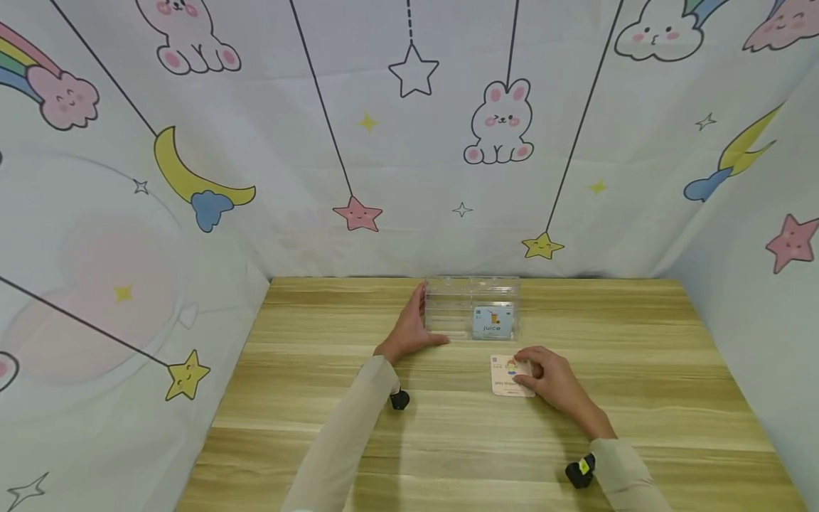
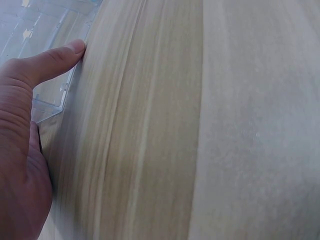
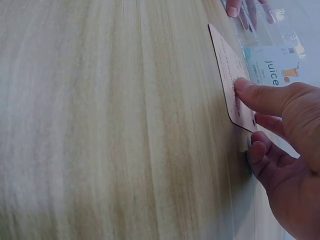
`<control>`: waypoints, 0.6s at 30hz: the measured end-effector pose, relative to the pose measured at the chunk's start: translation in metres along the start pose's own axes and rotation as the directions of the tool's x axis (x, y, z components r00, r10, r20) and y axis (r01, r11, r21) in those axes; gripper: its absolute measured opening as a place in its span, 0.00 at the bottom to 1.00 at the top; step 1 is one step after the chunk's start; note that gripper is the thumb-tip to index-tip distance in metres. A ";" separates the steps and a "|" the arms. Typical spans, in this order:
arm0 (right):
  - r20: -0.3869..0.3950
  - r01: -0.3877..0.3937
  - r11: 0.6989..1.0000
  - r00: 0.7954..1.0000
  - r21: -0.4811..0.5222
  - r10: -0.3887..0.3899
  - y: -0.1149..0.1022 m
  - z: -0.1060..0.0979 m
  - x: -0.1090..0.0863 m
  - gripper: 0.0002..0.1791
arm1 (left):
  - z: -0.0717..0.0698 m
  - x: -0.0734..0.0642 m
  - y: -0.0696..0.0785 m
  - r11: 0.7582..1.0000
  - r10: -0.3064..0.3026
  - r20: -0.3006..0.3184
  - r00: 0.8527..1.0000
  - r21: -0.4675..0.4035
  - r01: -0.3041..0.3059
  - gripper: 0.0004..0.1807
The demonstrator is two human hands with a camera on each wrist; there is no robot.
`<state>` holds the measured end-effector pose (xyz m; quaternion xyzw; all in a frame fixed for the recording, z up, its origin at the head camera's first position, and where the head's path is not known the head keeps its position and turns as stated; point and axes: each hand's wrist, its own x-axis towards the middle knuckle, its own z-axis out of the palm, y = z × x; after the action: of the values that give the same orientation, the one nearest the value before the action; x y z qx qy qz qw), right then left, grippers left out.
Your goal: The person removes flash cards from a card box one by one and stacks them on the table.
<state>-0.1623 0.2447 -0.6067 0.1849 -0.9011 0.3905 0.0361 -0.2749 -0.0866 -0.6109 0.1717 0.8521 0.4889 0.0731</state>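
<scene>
White fabric point(image 1: 422, 153), printed with rabbits, stars, moons and clouds, is lining the back and sides of a wood-grained surface point(image 1: 461, 455). Near the far edge, a clear two-column box point(image 1: 472, 293) is standing. Left hand point(image 1: 411, 333): its grip is spreading wide, fingers resting against the box's left side, thumb lying along its front edge. Right hand point(image 1: 555, 380): its grip is narrowing on a cream-pink card point(image 1: 501, 384), pinching the right edge. That thin, round-cornered card is sitting in front of the box's right half; whether it is lying flat or rising slightly, I cannot tell. It is showing a colourful figure and wording beginning "play", the remainder being unclear. Inside the lower right compartment, a pale blue card point(image 1: 491, 324) is facing forward, displaying an orange drink with a straw and reading "juice".
</scene>
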 end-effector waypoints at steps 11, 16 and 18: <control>0.010 -0.072 0.997 0.997 -0.004 0.072 -0.007 -0.007 0.006 0.23 | 0.001 -0.001 -0.002 1.000 0.005 0.003 1.000 0.010 -0.005 0.75; 0.001 -0.059 0.998 0.998 -0.010 0.059 -0.010 -0.014 0.019 0.26 | 0.001 0.000 -0.002 1.000 0.005 0.004 1.000 0.007 -0.005 0.75; -0.004 -0.049 0.999 0.999 -0.011 0.049 -0.012 -0.017 0.025 0.27 | 0.000 0.000 -0.002 1.000 0.004 0.003 1.000 0.001 -0.004 0.75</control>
<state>-0.1831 0.2420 -0.5812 0.1620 -0.9074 0.3867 0.0291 -0.2754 -0.0871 -0.6124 0.1744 0.8518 0.4884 0.0734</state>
